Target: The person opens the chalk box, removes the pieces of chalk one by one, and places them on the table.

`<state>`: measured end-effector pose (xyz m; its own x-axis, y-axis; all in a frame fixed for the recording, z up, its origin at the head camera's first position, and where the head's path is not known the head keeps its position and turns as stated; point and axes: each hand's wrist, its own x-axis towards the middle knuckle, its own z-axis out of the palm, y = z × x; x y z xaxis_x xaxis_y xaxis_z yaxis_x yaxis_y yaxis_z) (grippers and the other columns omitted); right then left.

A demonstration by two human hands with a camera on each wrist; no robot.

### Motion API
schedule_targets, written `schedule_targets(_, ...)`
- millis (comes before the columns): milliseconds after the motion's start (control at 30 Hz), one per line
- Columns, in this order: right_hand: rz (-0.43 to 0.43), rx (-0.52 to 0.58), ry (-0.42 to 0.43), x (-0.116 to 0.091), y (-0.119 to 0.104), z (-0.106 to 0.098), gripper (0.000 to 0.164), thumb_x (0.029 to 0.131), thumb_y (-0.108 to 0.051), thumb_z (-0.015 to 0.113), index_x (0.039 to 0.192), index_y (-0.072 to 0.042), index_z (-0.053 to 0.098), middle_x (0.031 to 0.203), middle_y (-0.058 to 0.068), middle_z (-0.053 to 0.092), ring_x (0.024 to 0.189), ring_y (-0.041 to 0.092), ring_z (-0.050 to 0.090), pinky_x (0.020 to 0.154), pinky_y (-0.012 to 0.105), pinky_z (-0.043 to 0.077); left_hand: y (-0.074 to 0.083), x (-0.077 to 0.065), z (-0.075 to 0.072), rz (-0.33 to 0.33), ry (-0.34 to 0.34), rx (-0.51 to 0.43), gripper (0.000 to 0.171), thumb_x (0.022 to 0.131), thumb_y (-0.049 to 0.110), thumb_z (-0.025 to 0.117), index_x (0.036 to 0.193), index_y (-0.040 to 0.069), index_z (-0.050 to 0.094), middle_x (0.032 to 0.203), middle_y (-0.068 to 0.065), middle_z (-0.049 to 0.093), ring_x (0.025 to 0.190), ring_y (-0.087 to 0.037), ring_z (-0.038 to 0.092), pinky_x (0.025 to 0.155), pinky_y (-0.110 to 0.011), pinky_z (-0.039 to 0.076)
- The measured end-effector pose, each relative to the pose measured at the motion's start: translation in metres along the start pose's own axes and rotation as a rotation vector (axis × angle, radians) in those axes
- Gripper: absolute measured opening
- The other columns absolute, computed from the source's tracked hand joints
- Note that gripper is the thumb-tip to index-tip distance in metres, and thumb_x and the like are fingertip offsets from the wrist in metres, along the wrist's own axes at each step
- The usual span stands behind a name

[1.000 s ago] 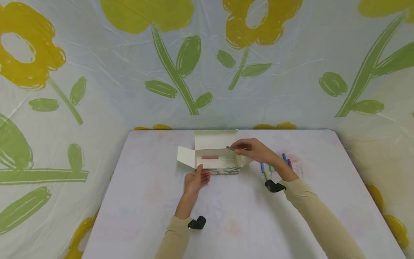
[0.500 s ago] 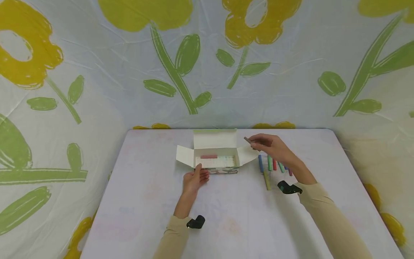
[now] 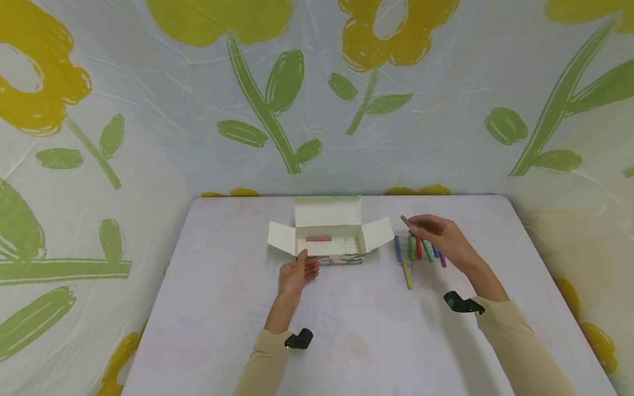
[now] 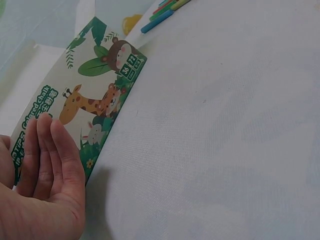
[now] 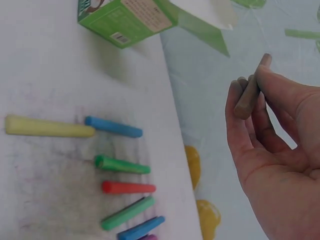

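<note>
An open chalk box, its flaps spread outward, stands at the far middle of the table with a red chalk and rows of pale chalks inside. My left hand holds its near wall, thumb over the rim and fingers along the printed outside. Between thumb and fingers my right hand pinches a brown chalk stick, held in the air right of the box. Below it on the table lie a yellow chalk, a blue chalk, a red chalk and several others.
The white table bears faint coloured smudges. Behind it hangs a flower-printed cloth, close to the table's far edge. The box's right flap reaches toward the loose chalks.
My right hand has moved from above the box to the right with the brown chalk, uncovering the loose chalks. My left hand has stayed at the box.
</note>
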<state>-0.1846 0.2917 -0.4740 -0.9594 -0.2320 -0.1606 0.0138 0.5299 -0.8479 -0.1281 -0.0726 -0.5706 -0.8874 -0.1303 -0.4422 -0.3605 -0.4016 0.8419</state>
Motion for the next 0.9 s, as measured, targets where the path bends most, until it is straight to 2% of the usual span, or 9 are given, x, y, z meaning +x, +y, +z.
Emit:
schedule_targets(33, 0.012, -0.001, 0.005, -0.003, 0.002, 0.0, 0.049, 0.104, -0.043, 0.061, 0.14, -0.01, 0.059, 0.133, 0.014, 0.064, 0.109, 0.01, 0.06, 0.091, 0.026, 0.05, 0.0, 0.0, 0.0, 0.0, 0.0, 0.001, 0.047, 0.104, 0.03, 0.063, 0.103, -0.017, 0.068, 0.085, -0.011, 0.073, 0.073, -0.013, 0.07, 0.075, -0.027, 0.062)
schedule_targets(100, 0.036, 0.01, 0.019, -0.008, 0.008, 0.001, 0.049, 0.103, -0.044, 0.062, 0.139, -0.011, 0.06, 0.13, 0.012, 0.065, 0.106, 0.013, 0.059, 0.078, 0.031, 0.053, 0.0, 0.0, 0.0, 0.005, -0.002, 0.004, 0.047, 0.104, 0.03, 0.062, 0.103, -0.017, 0.069, 0.086, -0.012, 0.074, 0.073, -0.013, 0.07, 0.075, -0.027, 0.062)
schedule_targets(233, 0.068, 0.006, 0.043, -0.018, 0.022, 0.004, 0.049, 0.102, -0.046, 0.063, 0.138, -0.012, 0.062, 0.127, 0.01, 0.064, 0.103, 0.022, 0.054, 0.063, 0.033, 0.049, -0.001, -0.001, -0.001, 0.012, -0.01, 0.003, 0.047, 0.104, 0.031, 0.062, 0.1, -0.015, 0.07, 0.086, -0.012, 0.074, 0.074, -0.014, 0.07, 0.075, -0.028, 0.062)
schedule_targets(267, 0.072, 0.01, 0.049, -0.02, 0.026, 0.006, 0.05, 0.102, -0.046, 0.063, 0.138, -0.012, 0.062, 0.129, 0.009, 0.064, 0.105, 0.021, 0.055, 0.064, 0.031, 0.049, -0.001, -0.001, -0.001, 0.014, -0.012, 0.0, 0.046, 0.104, 0.031, 0.062, 0.1, -0.015, 0.07, 0.086, -0.012, 0.074, 0.075, -0.014, 0.07, 0.075, -0.028, 0.062)
schedule_targets(400, 0.072, 0.032, 0.064, -0.028, 0.042, 0.012, 0.051, 0.102, -0.043, 0.064, 0.138, -0.007, 0.062, 0.139, 0.014, 0.061, 0.108, 0.004, 0.057, 0.082, 0.018, 0.05, -0.001, 0.0, -0.001, 0.011, -0.011, 0.001, 0.046, 0.104, 0.031, 0.063, 0.099, -0.014, 0.07, 0.085, -0.011, 0.073, 0.074, -0.014, 0.07, 0.074, -0.027, 0.062)
schedule_targets(500, 0.076, 0.046, 0.079, -0.034, 0.053, 0.016, 0.05, 0.102, -0.039, 0.066, 0.138, -0.004, 0.061, 0.137, 0.013, 0.062, 0.107, -0.005, 0.057, 0.086, 0.01, 0.048, -0.001, 0.0, -0.001, 0.005, -0.015, 0.004, 0.047, 0.104, 0.031, 0.063, 0.103, -0.016, 0.068, 0.086, -0.012, 0.073, 0.075, -0.014, 0.07, 0.075, -0.026, 0.061)
schedule_targets(700, 0.056, 0.06, 0.094, -0.045, 0.073, 0.027, 0.044, 0.102, -0.031, 0.068, 0.134, 0.0, 0.063, 0.126, 0.019, 0.067, 0.1, -0.005, 0.061, 0.083, 0.013, 0.052, -0.001, 0.0, -0.002, -0.001, -0.016, 0.009, 0.048, 0.103, 0.032, 0.064, 0.104, -0.016, 0.068, 0.087, -0.012, 0.073, 0.075, -0.014, 0.07, 0.076, -0.026, 0.061)
schedule_targets(900, 0.045, 0.026, 0.094, -0.054, 0.083, 0.036, 0.038, 0.103, -0.026, 0.066, 0.13, 0.001, 0.064, 0.123, 0.018, 0.067, 0.094, 0.007, 0.062, 0.074, 0.021, 0.056, -0.001, 0.0, -0.002, -0.002, -0.023, 0.01, 0.049, 0.104, 0.032, 0.063, 0.105, -0.017, 0.067, 0.088, -0.012, 0.073, 0.076, -0.013, 0.07, 0.076, -0.026, 0.061)
